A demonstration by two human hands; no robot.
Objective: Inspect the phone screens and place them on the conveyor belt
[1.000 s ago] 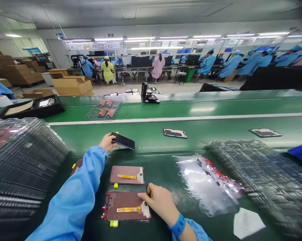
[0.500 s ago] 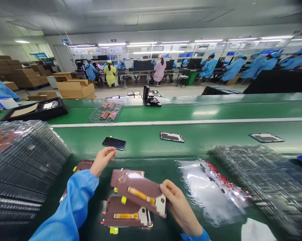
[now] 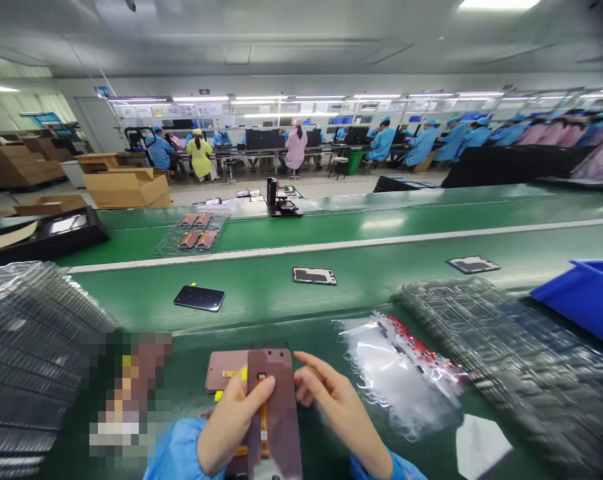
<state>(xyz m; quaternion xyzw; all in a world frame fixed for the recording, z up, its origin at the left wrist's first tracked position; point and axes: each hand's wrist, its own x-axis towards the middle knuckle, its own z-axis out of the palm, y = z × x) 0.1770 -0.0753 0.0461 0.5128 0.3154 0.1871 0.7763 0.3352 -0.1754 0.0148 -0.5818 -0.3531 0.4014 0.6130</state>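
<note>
A brown panel is pinched in the left hand, its long side pointing away from the person.

The left grip is closed on the panel, thumb pressed on its face near the orange ribbon; the right hand hangs just beside the panel's right edge, fingers loosely curled with nothing seen in them, though whether they touch it I cannot tell. Left of the panel's far end, a second brown panel lies on the green desk. Beyond the panel, to its left, sits a dark phone; right of the panel, past the right hand, are clear sheets with red tabs and, farther right, clear trays.
</note>
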